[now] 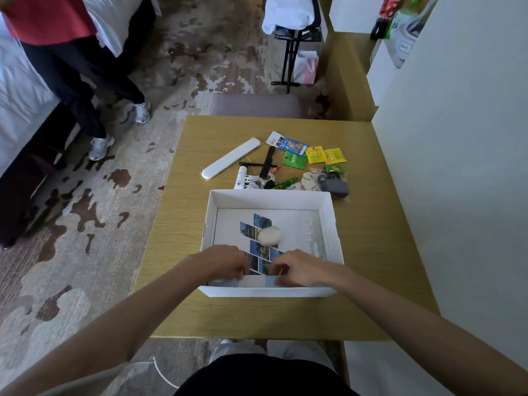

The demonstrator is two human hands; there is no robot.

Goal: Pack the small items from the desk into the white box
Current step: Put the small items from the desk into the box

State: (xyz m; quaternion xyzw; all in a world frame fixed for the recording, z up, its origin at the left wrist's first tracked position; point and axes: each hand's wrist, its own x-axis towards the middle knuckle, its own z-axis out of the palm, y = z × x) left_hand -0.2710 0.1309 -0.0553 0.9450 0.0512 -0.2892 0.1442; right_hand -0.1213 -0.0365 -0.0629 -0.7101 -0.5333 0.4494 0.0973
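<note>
Hands: the left hand (pixel 225 262) and right hand (pixel 300 270) meet inside the near wall of the white box (pixel 333 230). The fingers are curled, tips down on the near edge of a printed sheet (pixel 297 227). Whether they pinch it cannot be told.
Box: matte white card, rectangular and open-topped, it sits square to the edges of the wood-grain tabletop (pixel 183 224), towards its near half.
Inside the box: the glossy sheet lies flat on the floor, showing slanted blue photo tiles. A smooth white oval piece (pixel 270 235) rests on it near the middle, long axis running left to right.
Beyond the box: the remaining small items lie loose just past the far wall.
Long items: a white case (pixel 231 162) with rounded ends lies diagonally, from near-left to far-right. A black stick (pixel 268 162) and a white tube (pixel 240 177) point roughly away from the person, with a coiled white cable (pixel 255 181) beside them.
Packets: crinkled foil sachets, one blue-and-white (pixel 285 142), one green (pixel 294 160) and two yellow (pixel 325 155), lie near a grey pouch (pixel 334 185).
Background: a padded chair seat (pixel 254 104) sits at the tabletop's far edge, and a second person (pixel 71 67) stands on the patterned carpet (pixel 85 224).
</note>
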